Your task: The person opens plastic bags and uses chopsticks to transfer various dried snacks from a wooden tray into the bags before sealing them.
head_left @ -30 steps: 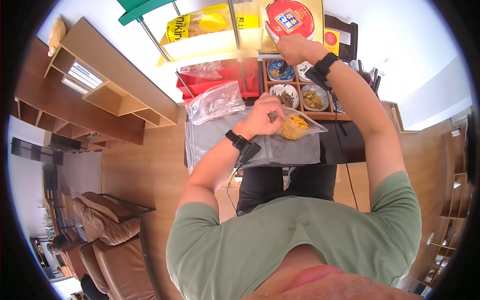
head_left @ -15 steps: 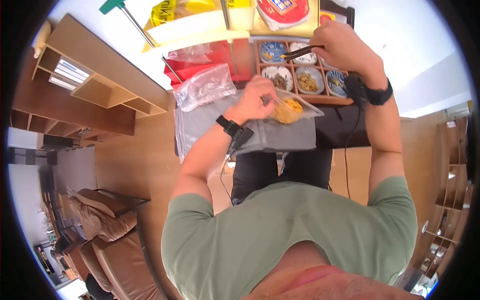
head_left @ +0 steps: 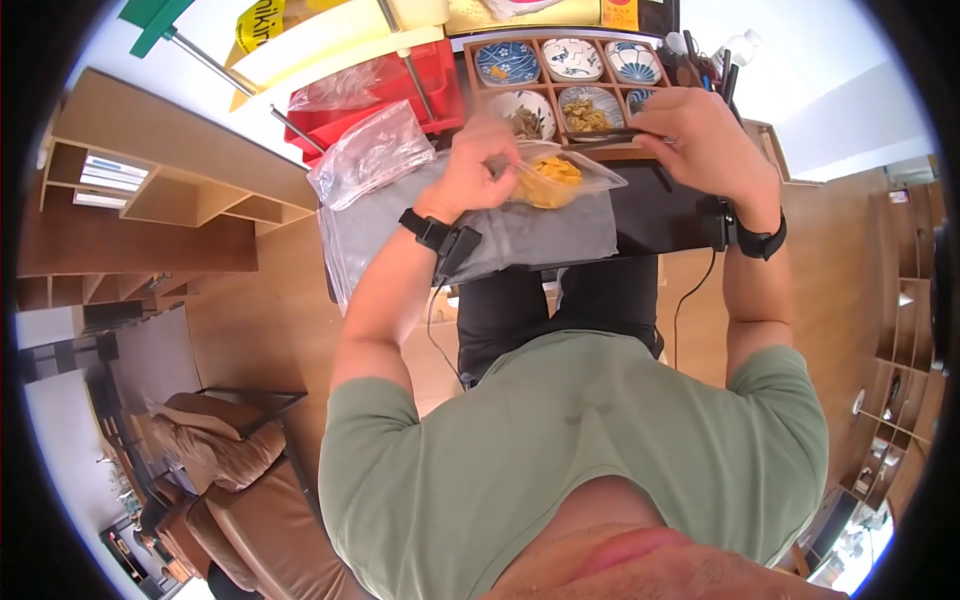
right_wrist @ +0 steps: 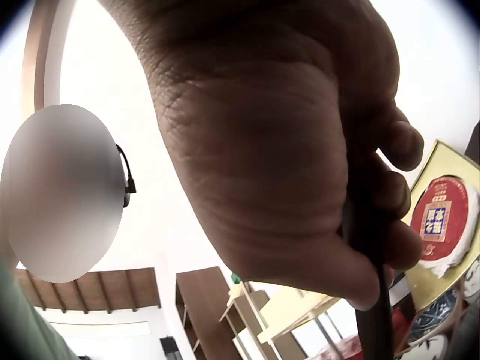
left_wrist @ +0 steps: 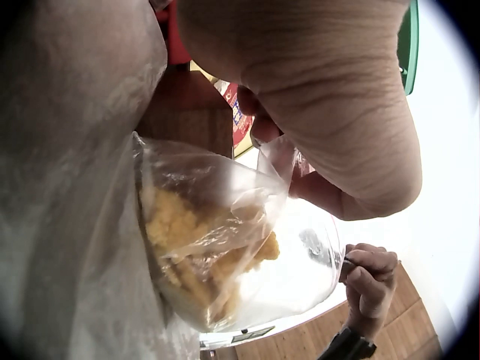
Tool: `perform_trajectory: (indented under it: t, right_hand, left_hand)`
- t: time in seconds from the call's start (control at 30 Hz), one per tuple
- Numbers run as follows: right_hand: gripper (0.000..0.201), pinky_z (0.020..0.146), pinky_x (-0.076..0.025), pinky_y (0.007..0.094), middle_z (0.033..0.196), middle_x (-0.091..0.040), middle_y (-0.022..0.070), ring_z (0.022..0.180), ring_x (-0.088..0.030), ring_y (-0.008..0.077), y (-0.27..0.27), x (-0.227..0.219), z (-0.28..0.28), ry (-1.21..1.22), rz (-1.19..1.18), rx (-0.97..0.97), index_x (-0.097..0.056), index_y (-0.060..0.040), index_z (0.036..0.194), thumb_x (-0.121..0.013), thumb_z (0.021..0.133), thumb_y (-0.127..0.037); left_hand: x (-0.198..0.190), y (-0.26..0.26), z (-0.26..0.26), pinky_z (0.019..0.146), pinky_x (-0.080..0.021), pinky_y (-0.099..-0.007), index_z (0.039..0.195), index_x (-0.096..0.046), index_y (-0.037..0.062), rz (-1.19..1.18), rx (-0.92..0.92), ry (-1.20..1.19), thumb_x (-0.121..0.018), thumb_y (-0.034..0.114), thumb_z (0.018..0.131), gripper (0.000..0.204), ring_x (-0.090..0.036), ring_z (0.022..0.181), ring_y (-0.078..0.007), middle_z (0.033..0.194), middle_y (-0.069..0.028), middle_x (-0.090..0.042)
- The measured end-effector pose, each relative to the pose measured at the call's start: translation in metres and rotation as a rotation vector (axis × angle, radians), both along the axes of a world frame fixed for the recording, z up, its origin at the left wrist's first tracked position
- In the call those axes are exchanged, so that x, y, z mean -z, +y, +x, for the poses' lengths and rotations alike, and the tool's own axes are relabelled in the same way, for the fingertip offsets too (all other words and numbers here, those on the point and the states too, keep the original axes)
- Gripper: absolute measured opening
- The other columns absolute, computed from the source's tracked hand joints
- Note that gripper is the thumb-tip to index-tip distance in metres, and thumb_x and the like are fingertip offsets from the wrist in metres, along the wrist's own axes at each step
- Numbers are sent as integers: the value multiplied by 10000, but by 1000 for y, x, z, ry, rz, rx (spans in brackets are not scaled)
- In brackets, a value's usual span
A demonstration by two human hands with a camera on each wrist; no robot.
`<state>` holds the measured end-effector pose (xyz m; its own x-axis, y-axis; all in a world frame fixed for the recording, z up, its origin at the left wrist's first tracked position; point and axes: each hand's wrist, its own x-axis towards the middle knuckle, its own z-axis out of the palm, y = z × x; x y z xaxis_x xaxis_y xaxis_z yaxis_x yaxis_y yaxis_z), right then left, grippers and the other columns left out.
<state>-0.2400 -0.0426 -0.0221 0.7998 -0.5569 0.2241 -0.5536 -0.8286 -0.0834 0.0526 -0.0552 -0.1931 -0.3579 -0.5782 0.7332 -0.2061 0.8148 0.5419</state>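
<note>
My left hand (head_left: 475,170) pinches the edge of a clear plastic bag (head_left: 600,180) holding yellow-orange food pieces (head_left: 552,178). In the left wrist view the bag (left_wrist: 247,176) gapes, with the pieces (left_wrist: 176,225) heaped at its bottom. Dark tongs (head_left: 608,138) are gripped in my right hand (head_left: 705,140), pointing left across the front of a divided wooden box (head_left: 470,78) and close over the bag's mouth. The right wrist view shows their dark handle (right_wrist: 375,322) between thumb and fingers. A blue dish (head_left: 508,58) in the box's far left compartment holds a few yellow pieces.
Nearer in the box, a white dish (head_left: 536,102) holds brownish pieces and another has golden pieces (head_left: 585,115). Left of it stand a red bin (head_left: 445,85) and a crumpled clear bag (head_left: 375,155). Grey plastic sheeting (head_left: 570,232) covers part of the dark table (head_left: 665,215).
My right hand has come down from the red round package, past the far dishes, to beside the bag; half a second ago its tongs held a yellow piece. My left hand keeps its pinch.
</note>
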Motion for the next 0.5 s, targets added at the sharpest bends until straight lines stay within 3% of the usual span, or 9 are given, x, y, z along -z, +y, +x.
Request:
perform_trajectory:
  t: [0.07, 0.23, 0.33, 0.4, 0.5]
  right_hand:
    - [117, 732, -535, 439, 842, -670, 127, 816, -648, 363, -8, 7, -9, -61, 10, 160, -728, -35, 912, -729, 826, -114]
    - [155, 768, -539, 446, 919, -710, 157, 850, -665, 371, -16, 35, -16, -56, 25, 218, -737, -24, 970, -714, 864, -134]
    - [198, 783, -540, 427, 976, -718, 181, 884, -674, 374, -16, 47, -22, -210, 52, 215, -729, -6, 1033, -701, 890, -140]
    - [221, 789, -539, 403, 967, -717, 197, 885, -673, 380, -10, 50, -23, -327, 222, 332, -712, 12, 1071, -693, 906, -134]
    - [222, 735, -533, 369, 906, -714, 189, 823, -681, 364, -5, 70, -27, -464, 143, 301, -696, 24, 1079, -687, 923, -135]
  left_hand:
    - [-1, 0, 1, 734, -439, -355, 717, -615, 67, -10, 53, 18, -591, -19, 613, 137, -574, 705, -273, 733, -62, -615]
    - [-1, 2, 0, 728, -433, -366, 714, -590, 57, -16, 143, 39, -564, -22, 581, 158, -556, 695, -280, 724, -65, -598]
    - [1, 1, 0, 702, -432, -389, 687, -581, 56, 5, 144, 28, -587, -6, 568, 135, -546, 710, -313, 735, -85, -597]
    - [0, 1, -1, 690, -424, -387, 686, -577, 56, -3, 126, 36, -592, -6, 564, 137, -544, 706, -308, 733, -82, -592]
    - [0, 1, -2, 685, -422, -382, 690, -583, 57, 9, 119, 28, -598, -2, 563, 142, -549, 710, -305, 735, -81, -593]
